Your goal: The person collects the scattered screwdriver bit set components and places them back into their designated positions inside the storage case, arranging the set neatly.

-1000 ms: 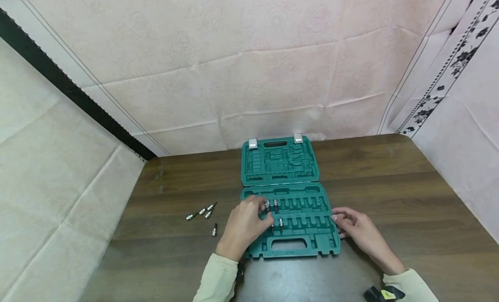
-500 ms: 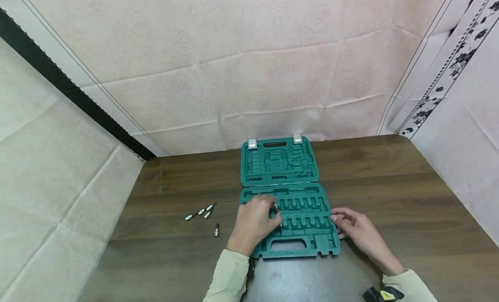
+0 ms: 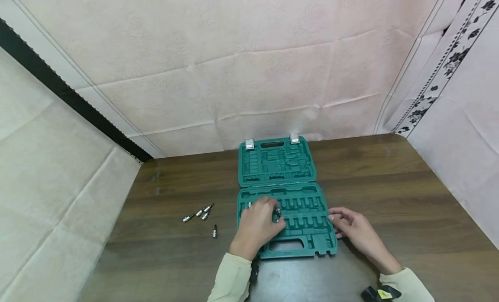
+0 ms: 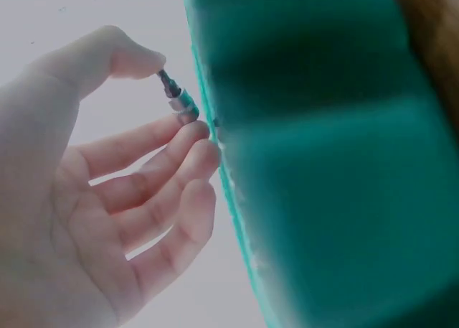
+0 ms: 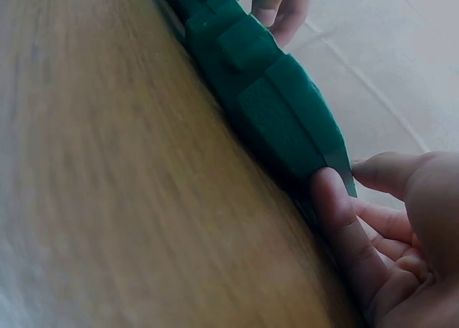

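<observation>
One small metal bit [image 4: 179, 100]: dark narrow tip, broader silvery barrel. Left hand [image 3: 255, 226] pinches it, thumb to fingertip, at the open green case [image 3: 324, 241]. Right hand [image 3: 354, 229] grips case's right rim. Case lid near tabletop's [image 3: 374, 176] far edge; five loose bits [image 3: 205, 215] leftward.

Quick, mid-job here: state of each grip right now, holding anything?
Left grip: closed, pinching a bit over the case.
Right grip: touching the case's right edge; whether it's clamped on can't be told.
</observation>
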`<action>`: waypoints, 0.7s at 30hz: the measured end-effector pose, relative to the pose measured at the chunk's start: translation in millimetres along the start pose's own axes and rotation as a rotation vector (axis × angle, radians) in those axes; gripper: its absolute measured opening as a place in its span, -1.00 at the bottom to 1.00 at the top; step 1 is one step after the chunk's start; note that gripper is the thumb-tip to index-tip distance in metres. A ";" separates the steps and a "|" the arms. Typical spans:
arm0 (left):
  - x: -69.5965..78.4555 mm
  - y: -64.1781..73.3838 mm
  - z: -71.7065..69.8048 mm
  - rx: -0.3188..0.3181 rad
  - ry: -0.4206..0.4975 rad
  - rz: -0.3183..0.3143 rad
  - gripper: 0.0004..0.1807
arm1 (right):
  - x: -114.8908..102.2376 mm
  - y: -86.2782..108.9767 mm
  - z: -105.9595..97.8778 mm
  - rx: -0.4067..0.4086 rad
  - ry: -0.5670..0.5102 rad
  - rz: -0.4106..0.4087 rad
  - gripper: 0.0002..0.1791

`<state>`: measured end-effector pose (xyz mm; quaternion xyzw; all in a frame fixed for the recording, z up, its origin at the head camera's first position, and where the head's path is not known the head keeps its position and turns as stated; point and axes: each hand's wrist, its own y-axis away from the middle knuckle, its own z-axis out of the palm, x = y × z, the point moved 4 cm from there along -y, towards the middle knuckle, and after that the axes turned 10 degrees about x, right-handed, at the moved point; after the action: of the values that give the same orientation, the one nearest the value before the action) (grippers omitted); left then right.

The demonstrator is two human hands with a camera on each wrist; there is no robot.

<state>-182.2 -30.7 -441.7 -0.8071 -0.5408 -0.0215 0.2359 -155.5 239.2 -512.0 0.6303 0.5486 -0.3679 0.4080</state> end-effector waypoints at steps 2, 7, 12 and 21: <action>-1.3 -0.5 -3.0 -0.025 0.007 0.009 -0.76 | 0.0 0.1 0.6 -0.001 -0.003 -0.001 -0.53; -6.3 -8.2 -8.4 -0.089 -0.013 0.044 -0.75 | 1.0 -0.1 1.0 0.000 -0.003 0.003 -0.53; -8.8 -18.6 -3.5 -0.140 -0.069 0.106 -0.69 | 1.3 -1.2 1.0 -0.001 0.005 0.005 -0.53; -4.5 -25.8 3.8 -0.191 -0.082 0.106 -0.70 | 1.1 0.2 0.8 0.008 0.020 0.014 -0.53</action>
<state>-207.7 -25.2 -437.1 -0.8535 -0.5022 -0.0274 0.1366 -155.2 238.9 -513.3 0.6395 0.5465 -0.3608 0.4026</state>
